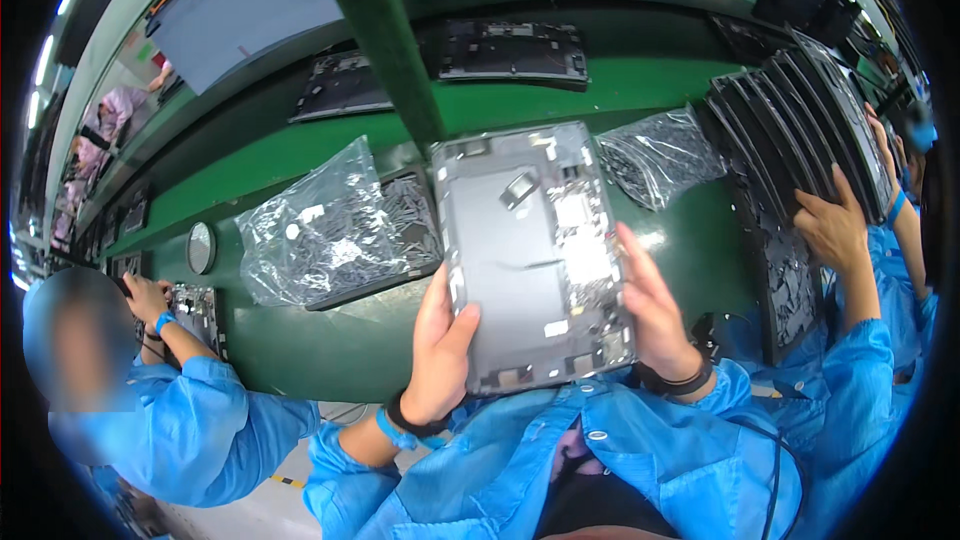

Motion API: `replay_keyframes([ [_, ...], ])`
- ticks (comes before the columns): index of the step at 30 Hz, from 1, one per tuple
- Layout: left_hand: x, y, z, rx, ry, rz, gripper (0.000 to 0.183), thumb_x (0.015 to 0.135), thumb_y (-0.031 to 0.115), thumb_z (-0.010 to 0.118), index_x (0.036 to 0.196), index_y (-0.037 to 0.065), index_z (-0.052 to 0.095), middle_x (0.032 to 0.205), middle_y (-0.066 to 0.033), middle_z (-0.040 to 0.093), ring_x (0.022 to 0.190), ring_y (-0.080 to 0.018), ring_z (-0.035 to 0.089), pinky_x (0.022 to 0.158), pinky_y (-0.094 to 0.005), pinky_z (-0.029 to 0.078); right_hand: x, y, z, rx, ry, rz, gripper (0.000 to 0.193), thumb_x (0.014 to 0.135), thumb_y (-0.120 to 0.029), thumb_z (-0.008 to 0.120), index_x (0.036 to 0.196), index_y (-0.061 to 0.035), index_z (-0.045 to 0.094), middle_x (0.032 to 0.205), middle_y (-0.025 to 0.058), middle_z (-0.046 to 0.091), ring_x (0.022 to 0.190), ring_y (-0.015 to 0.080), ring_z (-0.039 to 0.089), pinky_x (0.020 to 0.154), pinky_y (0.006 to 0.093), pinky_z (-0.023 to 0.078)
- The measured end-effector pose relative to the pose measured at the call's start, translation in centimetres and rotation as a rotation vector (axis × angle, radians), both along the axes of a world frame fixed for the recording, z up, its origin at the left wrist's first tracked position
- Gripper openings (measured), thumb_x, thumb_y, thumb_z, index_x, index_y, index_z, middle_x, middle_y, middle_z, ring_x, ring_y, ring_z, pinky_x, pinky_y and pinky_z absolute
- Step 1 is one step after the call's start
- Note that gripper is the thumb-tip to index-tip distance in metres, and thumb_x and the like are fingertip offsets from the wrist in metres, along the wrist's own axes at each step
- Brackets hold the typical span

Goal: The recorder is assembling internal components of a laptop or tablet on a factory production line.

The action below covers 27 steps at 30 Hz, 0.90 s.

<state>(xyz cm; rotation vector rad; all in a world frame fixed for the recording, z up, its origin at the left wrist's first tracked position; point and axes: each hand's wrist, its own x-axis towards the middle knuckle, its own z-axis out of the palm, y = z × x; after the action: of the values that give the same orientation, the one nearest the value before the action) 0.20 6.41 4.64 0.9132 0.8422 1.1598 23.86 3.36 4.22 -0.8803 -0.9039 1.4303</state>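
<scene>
An opened tablet housing [505, 285], dark grey with a circuit board along its right side, is held up in front of my chest, its inside facing me. My left hand [441, 352] grips its left edge, with the thumb lying over the rim. At the opposite edge, my right hand [655, 308] holds the housing with its fingers along the side. A small dark, framed rectangular part [519, 190] lies on the upper area of the grey inner surface. Both wrists carry dark bands. The fingertips behind the housing are hidden.
Left of the housing, a clear plastic bag [315, 245] overlaps a black tray [432, 258] of small dark parts. Another clear bag [660, 155] lies to the right. A co-worker's hand [838, 225] touches stacked black panels [775, 130]. A green post [385, 40] rises beyond.
</scene>
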Motion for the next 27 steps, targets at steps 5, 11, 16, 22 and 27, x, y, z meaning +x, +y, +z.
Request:
replay_keyframes([
  [5,3.6,5.7,0.1,0.063,-0.048,-0.063,0.061,0.095,0.004,0.051,0.15,-0.002,0.025,0.147,-0.0133,0.041,0.135,-0.0209,0.039,0.113,-0.035,0.03,1.1,1.4,0.5,-0.047,0.027,-0.172,0.066,0.091,-0.018,0.057,0.146,0.0055,0.03,0.136,0.0166,0.052,0.124,0.0256,0.054,0.106,0.0393,0.042],
  [11,-1.8,13.4,2.5,0.108,0.071,-0.204,0.031,0.095,0.013,0.06,0.122,-0.002,0.059,0.113,-0.0146,0.067,0.099,-0.0202,0.066,0.087,-0.0311,0.053,9.0,8.3,0.7,0.019,0.087,-0.277,0.05,0.093,-0.007,0.047,0.141,0.0062,0.041,0.13,0.015,0.06,0.117,0.0213,0.059,0.102,0.0342,0.045],
  [16,-13.2,23.4,-2.4,-0.137,0.103,0.103,0.03,0.094,0.005,0.056,0.121,-0.007,0.053,0.097,-0.0141,0.066,0.083,-0.0204,0.065,0.076,-0.0311,0.055,15.8,16.9,-0.2,0.036,-0.038,-0.38,0.045,0.092,-0.007,0.045,0.137,0.0014,0.048,0.119,0.0098,0.065,0.105,0.0177,0.062,0.093,0.0335,0.048],
  [22,-15.5,36.5,-8.7,-0.441,-0.021,0.256,0.035,0.093,0.003,0.055,0.121,-0.011,0.041,0.116,-0.0233,0.049,0.104,-0.0368,0.058,0.098,-0.0416,0.054,21.9,27.0,-3.3,-0.126,-0.117,-0.682,0.05,0.089,-0.011,0.049,0.139,-0.0059,0.049,0.099,0.0028,0.064,0.093,0.0147,0.057,0.087,0.0472,0.046],
  [27,-16.6,44.2,-16.6,-0.286,0.097,0.238,0.037,0.093,0.02,0.061,0.125,0.003,0.054,0.125,-0.014,0.056,0.109,-0.0296,0.059,0.088,-0.0406,0.052,20.7,29.7,-4.6,-0.268,-0.269,-0.633,0.055,0.085,-0.009,0.049,0.141,-0.0096,0.051,0.09,-0.0008,0.061,0.083,0.0121,0.052,0.089,0.0441,0.033],
])
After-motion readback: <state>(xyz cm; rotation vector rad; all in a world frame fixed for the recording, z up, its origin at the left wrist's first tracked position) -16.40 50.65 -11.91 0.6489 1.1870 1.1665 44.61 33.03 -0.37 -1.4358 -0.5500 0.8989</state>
